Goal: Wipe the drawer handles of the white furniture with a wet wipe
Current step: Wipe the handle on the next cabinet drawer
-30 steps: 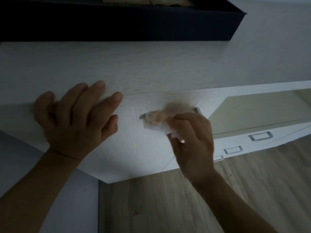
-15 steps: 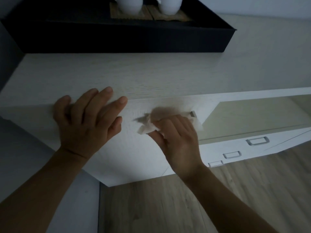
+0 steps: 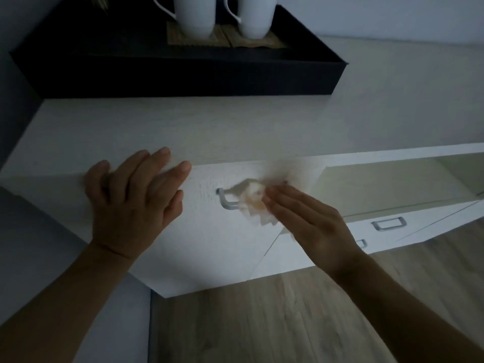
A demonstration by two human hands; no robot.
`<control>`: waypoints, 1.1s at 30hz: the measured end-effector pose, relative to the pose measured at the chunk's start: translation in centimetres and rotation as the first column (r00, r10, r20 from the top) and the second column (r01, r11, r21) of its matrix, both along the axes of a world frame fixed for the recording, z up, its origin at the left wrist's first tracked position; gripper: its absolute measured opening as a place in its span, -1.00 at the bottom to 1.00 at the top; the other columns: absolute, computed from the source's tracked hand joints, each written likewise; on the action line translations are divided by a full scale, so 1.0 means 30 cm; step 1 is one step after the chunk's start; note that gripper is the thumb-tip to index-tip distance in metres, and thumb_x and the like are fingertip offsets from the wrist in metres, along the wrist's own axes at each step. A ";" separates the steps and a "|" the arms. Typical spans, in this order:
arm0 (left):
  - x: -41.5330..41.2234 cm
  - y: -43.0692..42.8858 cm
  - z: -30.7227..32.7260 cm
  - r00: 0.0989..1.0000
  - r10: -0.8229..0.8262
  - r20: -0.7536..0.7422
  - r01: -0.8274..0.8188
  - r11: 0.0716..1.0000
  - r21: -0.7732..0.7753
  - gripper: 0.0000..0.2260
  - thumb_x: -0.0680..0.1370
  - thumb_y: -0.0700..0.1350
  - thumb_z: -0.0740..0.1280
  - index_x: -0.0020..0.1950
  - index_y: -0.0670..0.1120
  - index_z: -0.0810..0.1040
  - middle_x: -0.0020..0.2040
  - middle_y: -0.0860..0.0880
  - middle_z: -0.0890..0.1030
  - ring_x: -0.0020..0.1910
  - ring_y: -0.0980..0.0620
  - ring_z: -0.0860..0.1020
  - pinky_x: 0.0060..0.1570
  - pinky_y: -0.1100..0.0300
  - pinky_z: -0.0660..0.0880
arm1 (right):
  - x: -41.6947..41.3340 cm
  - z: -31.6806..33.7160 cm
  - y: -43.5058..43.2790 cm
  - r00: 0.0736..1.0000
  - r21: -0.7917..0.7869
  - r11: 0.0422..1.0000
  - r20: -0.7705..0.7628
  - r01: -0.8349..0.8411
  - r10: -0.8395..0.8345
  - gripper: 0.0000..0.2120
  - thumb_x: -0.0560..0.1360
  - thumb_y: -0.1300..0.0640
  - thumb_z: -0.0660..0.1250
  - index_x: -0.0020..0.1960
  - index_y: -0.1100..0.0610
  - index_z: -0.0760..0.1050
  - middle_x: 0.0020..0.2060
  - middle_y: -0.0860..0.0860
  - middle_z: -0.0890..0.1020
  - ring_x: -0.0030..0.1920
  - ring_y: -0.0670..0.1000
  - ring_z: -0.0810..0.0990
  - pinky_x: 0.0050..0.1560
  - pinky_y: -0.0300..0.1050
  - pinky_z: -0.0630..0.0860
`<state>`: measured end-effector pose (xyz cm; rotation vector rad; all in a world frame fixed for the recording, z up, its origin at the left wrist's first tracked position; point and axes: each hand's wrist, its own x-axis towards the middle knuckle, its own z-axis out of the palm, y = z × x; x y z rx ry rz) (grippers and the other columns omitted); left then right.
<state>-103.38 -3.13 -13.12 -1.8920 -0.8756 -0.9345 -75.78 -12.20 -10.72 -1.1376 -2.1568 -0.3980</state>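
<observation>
wipe reaches right half of top handle

since half a second ago the wet wipe (image 3: 255,205) has slid rightward along the top drawer handle (image 3: 225,201). its left bend now shows bare, so this handle looks nearly done. right hand (image 3: 309,226) presses the wipe on the bar, fingers stretched flat. left hand (image 3: 131,205) lies flat, holding nothing, on the white furniture (image 3: 183,132) edge. lower handles (image 3: 389,223) remain. hidden: handle's right end, right thumb. blur smears the area above the wipe.
</observation>
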 end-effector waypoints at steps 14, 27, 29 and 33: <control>0.202 -0.315 0.304 0.993 0.064 0.103 0.029 0.699 -0.714 -0.60 0.47 -0.14 0.36 0.28 -0.20 0.46 0.24 -0.30 0.55 0.23 -0.29 0.50 0.21 -0.31 0.37 | 0.206 0.282 -0.504 0.691 -0.397 0.726 -0.257 0.561 -0.675 -0.69 0.27 0.52 0.49 -0.07 0.23 0.65 -0.12 0.02 0.68 -0.06 -0.13 0.56 0.00 -0.58 0.38; 1.414 -0.792 1.048 0.729 -0.672 -0.129 0.006 0.195 -0.981 -0.67 0.70 0.02 0.11 0.44 -0.01 0.39 0.41 0.00 0.47 0.31 -0.01 0.48 0.25 0.17 0.41 | 0.908 0.873 -1.255 0.196 -0.527 0.258 -0.170 0.810 -0.966 -0.90 0.49 0.14 0.39 -0.15 0.17 0.56 -0.23 0.05 0.60 -0.22 0.12 0.58 -0.22 0.02 0.49; 1.620 -0.945 1.100 0.650 -0.747 -0.140 -0.006 0.179 -0.984 -0.66 0.70 0.04 0.11 0.44 -0.01 0.39 0.39 -0.01 0.48 0.28 -0.01 0.49 0.25 0.16 0.42 | 1.033 0.924 -1.442 0.111 -0.548 0.166 -0.132 0.820 -0.985 -0.87 0.51 0.10 0.36 -0.10 0.16 0.56 -0.22 0.01 0.59 -0.22 0.05 0.55 -0.24 -0.10 0.40; 2.027 -1.281 1.164 0.487 -0.866 -0.112 0.027 0.143 -0.989 -0.69 0.70 0.02 0.12 0.34 -0.08 0.46 0.28 -0.06 0.53 0.17 -0.04 0.53 0.16 0.15 0.46 | 1.268 0.989 -1.808 -0.078 -0.567 -0.028 -0.064 0.823 -0.995 -0.87 0.51 0.11 0.32 -0.12 0.17 0.53 -0.19 0.06 0.61 -0.13 0.12 0.59 -0.27 -0.12 0.33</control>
